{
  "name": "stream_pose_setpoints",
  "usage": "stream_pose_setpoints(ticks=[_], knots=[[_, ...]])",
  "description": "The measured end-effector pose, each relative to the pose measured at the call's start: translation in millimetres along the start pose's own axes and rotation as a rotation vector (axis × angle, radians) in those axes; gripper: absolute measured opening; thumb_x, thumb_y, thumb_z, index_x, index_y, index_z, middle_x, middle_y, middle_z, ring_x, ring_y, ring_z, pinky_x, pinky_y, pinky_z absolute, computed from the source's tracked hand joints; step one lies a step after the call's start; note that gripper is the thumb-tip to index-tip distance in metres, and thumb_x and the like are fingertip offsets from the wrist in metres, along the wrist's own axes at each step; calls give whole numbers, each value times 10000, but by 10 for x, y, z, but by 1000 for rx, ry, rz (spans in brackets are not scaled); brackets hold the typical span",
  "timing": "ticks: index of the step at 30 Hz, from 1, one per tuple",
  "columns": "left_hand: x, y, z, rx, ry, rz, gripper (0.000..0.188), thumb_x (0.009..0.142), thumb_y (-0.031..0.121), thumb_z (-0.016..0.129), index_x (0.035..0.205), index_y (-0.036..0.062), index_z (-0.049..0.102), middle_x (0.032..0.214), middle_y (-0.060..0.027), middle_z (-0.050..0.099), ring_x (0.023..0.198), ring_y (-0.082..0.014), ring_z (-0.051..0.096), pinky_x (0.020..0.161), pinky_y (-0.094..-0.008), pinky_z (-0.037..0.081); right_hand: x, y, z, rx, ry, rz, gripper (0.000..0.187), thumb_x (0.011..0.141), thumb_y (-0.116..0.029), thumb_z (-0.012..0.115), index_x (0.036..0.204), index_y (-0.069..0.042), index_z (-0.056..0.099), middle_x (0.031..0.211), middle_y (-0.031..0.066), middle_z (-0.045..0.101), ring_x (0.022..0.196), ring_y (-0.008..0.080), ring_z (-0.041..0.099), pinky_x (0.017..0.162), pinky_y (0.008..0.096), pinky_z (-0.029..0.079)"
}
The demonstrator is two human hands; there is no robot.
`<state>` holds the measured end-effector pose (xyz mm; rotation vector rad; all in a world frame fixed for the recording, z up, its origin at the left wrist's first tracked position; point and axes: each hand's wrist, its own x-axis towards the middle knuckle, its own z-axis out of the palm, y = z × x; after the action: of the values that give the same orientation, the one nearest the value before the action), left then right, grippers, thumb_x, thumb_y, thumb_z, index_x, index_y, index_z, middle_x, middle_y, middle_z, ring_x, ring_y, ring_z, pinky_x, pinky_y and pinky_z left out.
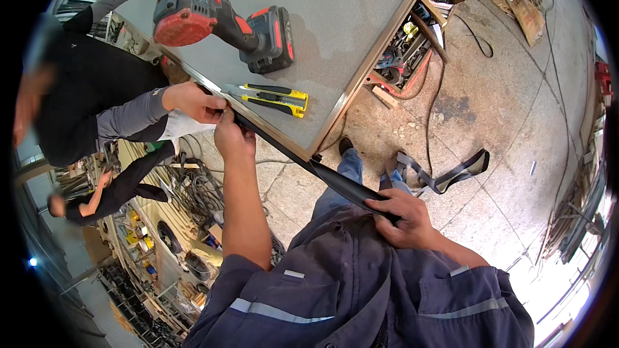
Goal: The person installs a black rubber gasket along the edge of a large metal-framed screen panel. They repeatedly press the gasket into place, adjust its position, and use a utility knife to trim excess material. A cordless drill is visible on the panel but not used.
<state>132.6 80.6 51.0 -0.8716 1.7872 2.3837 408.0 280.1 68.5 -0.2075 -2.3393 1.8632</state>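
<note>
A long black rubber-like strip runs slantwise along the metal-framed edge of a grey panel and past its near corner. My left hand pinches the strip against the panel's left edge. Touching or nearly touching its fingertips is a co-worker's hand, which reaches in from the left. To the right, in front of my jacket, my right hand is closed round the strip's other end. Two yellow-and-black utility knives lie on the panel close to my left hand.
A red-and-black cordless power tool stands on the panel. Beside the panel's right edge is a toolbox full of hand tools. Black straps and cords lie on the floor. Another person and piled material are at left.
</note>
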Motion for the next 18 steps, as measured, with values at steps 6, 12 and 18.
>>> stream_pose_setpoints(ticks=[6, 12, 18], knots=[[37, 26, -190, 91, -172, -24, 239, 948, 274, 473, 1062, 74, 536, 925, -15, 585, 751, -112, 554, 563, -236, 421, -131, 43, -128, 22, -90, 67, 313, 689, -4, 665, 1000, -36, 665, 923, 148, 625, 773, 258, 625, 643, 285, 487], [-193, -9, -338, 73, -411, -19, 303, 954, 292, 456, 1112, 45, 535, 1060, -33, 590, 917, -157, 571, 789, -293, 459, -56, 26, -162, 10, -127, 38, 305, 702, 0, 660, 1005, -38, 666, 918, 143, 627, 773, 252, 628, 644, 289, 486], [-1255, -461, -538, 128, -643, -423, 277, 951, 222, 464, 1125, 13, 517, 1037, -104, 612, 946, -203, 598, 832, -362, 493, -65, -3, -162, 23, -157, 108, 297, 709, -4, 654, 1004, -37, 660, 914, 126, 628, 767, 248, 629, 653, 290, 486]])
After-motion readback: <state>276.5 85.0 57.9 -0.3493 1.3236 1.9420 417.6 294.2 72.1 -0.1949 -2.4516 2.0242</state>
